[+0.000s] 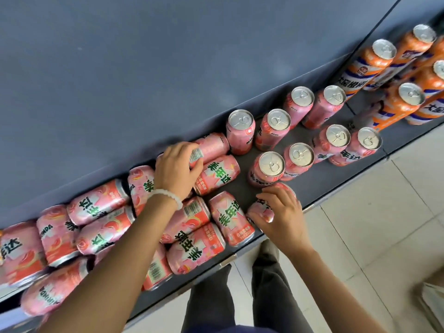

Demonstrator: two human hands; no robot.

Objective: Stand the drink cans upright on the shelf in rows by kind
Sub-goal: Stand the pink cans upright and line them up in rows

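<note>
We are looking down on a dark grey shelf [336, 188] crowded with pink drink cans, and the writing on them reads plainly in places: big green Chinese characters, 美年达, on a white splash across the pink, and on some cans the Latin letters "MIRINDA", in part cut off or upside down. Barcodes show as white panels on several lying cans. The pink cans carry peach pictures in orange-red, silver rims and silver pull-tab lids. Eight pink cans stand upright [299, 155] in two slanting rows at the middle of the shelf, lids toward us, and a ninth stands just behind them near the back wall [240, 126]. To the far right, past a divider, stand orange cans with white and blue stripes [382, 56] and blue Chinese characters that we can read only partly, 大窑 among them. To the left the pink cans lie on their sides in a loose heap [101, 227], touching and overlapping. Our left hand [176, 169], a white bead bracelet [168, 197] on its wrist, curls its fingers round a lying pink can [211, 146] near the back of the shelf. Our right hand [281, 212] grips another pink can [262, 211] lying at the front edge, fingers wrapped over it. Below we see dark trousers [271, 289] and pale floor tiles [372, 236].
</note>
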